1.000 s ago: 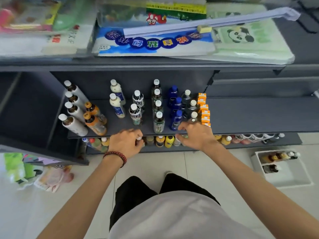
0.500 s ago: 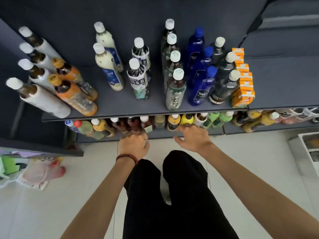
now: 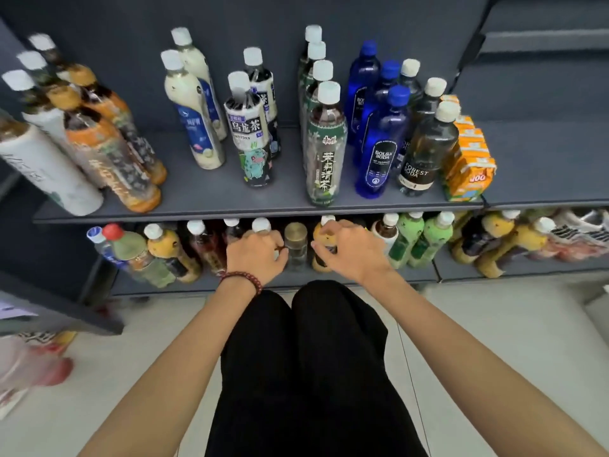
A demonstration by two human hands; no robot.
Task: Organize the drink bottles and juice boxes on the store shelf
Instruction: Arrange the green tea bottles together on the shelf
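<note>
Care is wanted on the crowded lower shelf [image 3: 158, 290], where the left hand [image 3: 255, 255] curls round a white-capped bottle [image 3: 261, 224] and the right hand [image 3: 349, 249] grips a yellow bottle [image 3: 320, 262]: draw each straight out, clear of the gold-capped bottle [image 3: 295, 240] between them.

Bright, soft, even light; pale tiled floor [image 3: 494, 341] below right hand [image 3: 352, 252] brightest. Shade over lower dark-grey shelf [image 3: 204, 285] beyond hands. Far left of left hand [image 3: 253, 255], white-capped bottles [image 3: 49, 166] motion-blurred, splayed by wide-angle distortion. Centre sharp.
</note>
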